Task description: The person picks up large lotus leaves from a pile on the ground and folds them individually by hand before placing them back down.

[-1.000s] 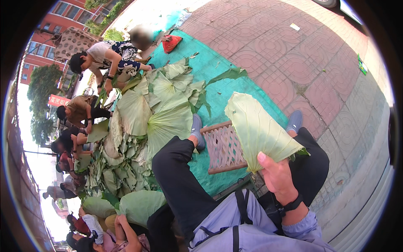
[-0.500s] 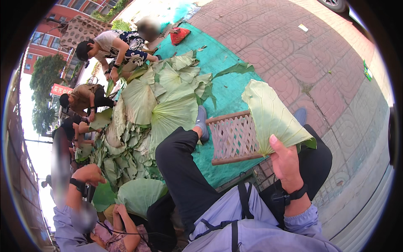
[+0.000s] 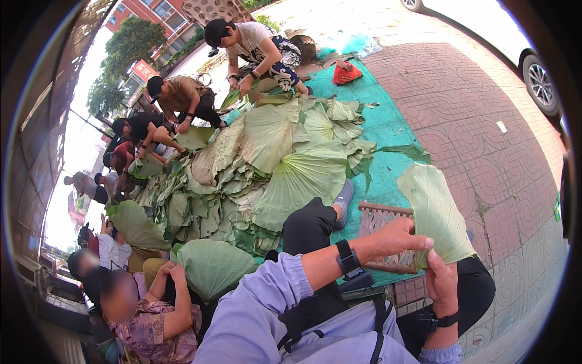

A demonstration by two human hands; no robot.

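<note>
The left hand (image 3: 394, 238) has joined the right hand (image 3: 443, 284); fingers of both pinch the folded leaf (image 3: 438, 209), now two-hand supported, above the green mat's right edge (image 3: 397, 118).

Paving (image 3: 451, 109): patterned reddish tiles spread out toward two o'clock from the middle of my view.
Turquoise sheet (image 3: 391, 118): it covered part of that paving, running from one o'clock round to four.
Leaf heap (image 3: 267, 139): broad green leaves lay thickly overlapped, mostly at nine o'clock, some of them browned.
Outlying leaf (image 3: 405, 150): it lay near the sheet's edge, between two and three.
Red bag (image 3: 346, 73): it sat on the sheet at one.
Pale scrap (image 3: 501, 127): it lay on bare tiles, between two and three.
</note>
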